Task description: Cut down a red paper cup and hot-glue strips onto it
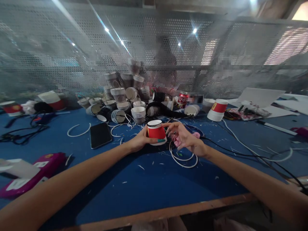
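Note:
My left hand (141, 140) is wrapped round a red paper cup with a white rim (156, 131), holding it upside down just above the blue table (144, 186). My right hand (184, 138) reaches in from the right, its fingers curled and the fingertips touching the cup's side; a small pink thing (176, 141) lies under its fingers. White paper rings (183, 158) lie on the table below the right hand.
A pile of white paper cups (125, 93) stands behind, with a stack of red cups (216, 110), a red soda can (183, 99), a black phone (100, 134), black cables (21, 133), a magenta case (31, 175) and a perforated metal screen (72, 48).

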`<state>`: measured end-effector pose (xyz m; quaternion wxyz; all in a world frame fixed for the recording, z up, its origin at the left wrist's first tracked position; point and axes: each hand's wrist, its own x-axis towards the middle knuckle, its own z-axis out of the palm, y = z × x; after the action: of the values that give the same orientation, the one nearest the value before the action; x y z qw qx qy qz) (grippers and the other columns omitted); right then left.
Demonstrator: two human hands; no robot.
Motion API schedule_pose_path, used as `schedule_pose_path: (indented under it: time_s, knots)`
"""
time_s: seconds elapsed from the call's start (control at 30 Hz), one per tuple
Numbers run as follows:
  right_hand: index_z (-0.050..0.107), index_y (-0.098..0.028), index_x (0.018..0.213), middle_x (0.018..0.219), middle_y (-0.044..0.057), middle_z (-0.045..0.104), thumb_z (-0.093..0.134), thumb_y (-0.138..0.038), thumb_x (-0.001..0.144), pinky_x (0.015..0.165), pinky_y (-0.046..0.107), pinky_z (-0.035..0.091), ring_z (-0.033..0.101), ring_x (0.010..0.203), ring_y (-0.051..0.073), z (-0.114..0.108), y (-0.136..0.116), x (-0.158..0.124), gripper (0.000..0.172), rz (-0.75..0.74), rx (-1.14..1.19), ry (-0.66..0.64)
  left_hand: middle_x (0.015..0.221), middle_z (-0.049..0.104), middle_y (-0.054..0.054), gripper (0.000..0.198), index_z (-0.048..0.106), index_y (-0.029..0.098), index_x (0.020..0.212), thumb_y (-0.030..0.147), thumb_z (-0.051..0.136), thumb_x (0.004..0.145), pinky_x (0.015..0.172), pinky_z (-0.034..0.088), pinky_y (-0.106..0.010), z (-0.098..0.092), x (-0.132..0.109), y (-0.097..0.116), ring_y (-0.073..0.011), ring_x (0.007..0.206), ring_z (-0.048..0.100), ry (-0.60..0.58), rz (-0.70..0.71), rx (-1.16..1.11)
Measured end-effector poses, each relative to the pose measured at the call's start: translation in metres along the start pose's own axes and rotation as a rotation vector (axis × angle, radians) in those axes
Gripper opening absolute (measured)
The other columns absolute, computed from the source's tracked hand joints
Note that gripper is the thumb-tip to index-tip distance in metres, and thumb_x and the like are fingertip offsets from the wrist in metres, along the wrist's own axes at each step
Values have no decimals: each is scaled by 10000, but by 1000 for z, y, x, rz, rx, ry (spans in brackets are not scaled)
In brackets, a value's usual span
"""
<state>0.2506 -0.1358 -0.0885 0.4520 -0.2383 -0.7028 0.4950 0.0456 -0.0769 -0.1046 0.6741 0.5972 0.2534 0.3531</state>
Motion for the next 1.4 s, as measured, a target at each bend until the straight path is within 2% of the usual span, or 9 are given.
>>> schedule_pose_path:
  time_s: [0.13, 0.27, 0.33, 0.5, 0.7, 0.87, 1.1, 1.27, 1.4]
  knots:
    - [417, -226, 931, 1221, 70, 495, 467, -94, 476, 848, 417, 382, 487, 958, 208, -3, -4, 2, 476, 28, 26, 83, 1042, 644, -99, 680, 501, 137, 1129, 157, 777, 508, 877, 416, -405, 2, -1, 2, -225, 922, 603, -25, -1, 5]
    - [422, -231, 885, 1158, 66, 532, 474, -97, 512, 897, 446, 346, 464, 1021, 223, -7, -2, -1, 399, -44, -23, 200, 961, 664, -59, 628, 499, 149, 1069, 145, 788, 511, 884, 430, -420, 2, 0, 0, -215, 885, 625, 46, -17, 15]
    - [424, -235, 897, 1175, 57, 526, 487, -95, 532, 903, 452, 346, 464, 1023, 223, -6, 0, -3, 395, -59, -59, 171, 975, 655, -50, 638, 485, 158, 1066, 145, 792, 507, 895, 429, -420, 2, 0, -1, -214, 907, 619, 72, -22, 31]
    - [462, -225, 963, 1270, 55, 478, 482, -110, 556, 975, 500, 267, 391, 1131, 251, 2, -2, -5, 424, 8, -252, -47, 1077, 616, -54, 657, 450, 184, 1103, 151, 778, 535, 935, 414, -407, 7, -1, 0, -219, 1002, 586, 94, -13, 52]
    - [451, -237, 984, 1281, 52, 474, 476, -109, 543, 972, 507, 294, 391, 1157, 258, -2, 1, -4, 460, 21, -268, 36, 1074, 615, -60, 646, 442, 181, 1132, 143, 758, 569, 947, 411, -431, 9, -2, 2, -221, 1011, 584, 87, -4, 61]
    - [454, -236, 929, 1251, 51, 506, 474, -120, 556, 946, 514, 304, 412, 1117, 268, -10, 3, -6, 391, 13, -322, 146, 1041, 626, -50, 650, 449, 184, 1079, 172, 789, 525, 946, 414, -435, 6, 2, -1, -233, 1021, 577, 141, 8, 52]
    - [485, -208, 937, 1275, 65, 494, 448, -175, 552, 946, 502, 247, 349, 1079, 270, -2, -5, -7, 388, -33, -548, -22, 1162, 574, -78, 663, 402, 189, 1117, 181, 763, 561, 978, 386, -442, 11, -1, -1, -247, 1092, 545, 124, 5, 106]
    - [483, -207, 955, 1299, 47, 468, 435, -156, 520, 953, 506, 235, 342, 1077, 263, -3, -6, -5, 441, 12, -564, -39, 1162, 563, -69, 654, 389, 197, 1122, 190, 751, 578, 978, 390, -431, 12, -3, 1, -245, 1109, 529, 117, 4, 149]
    - [471, -220, 946, 1283, 45, 473, 439, -153, 513, 964, 508, 217, 355, 1069, 265, -10, -1, -5, 440, -18, -502, -26, 1105, 582, -45, 620, 408, 212, 1089, 210, 755, 575, 962, 402, -425, 9, -4, 0, -244, 1096, 534, 110, -11, 156]
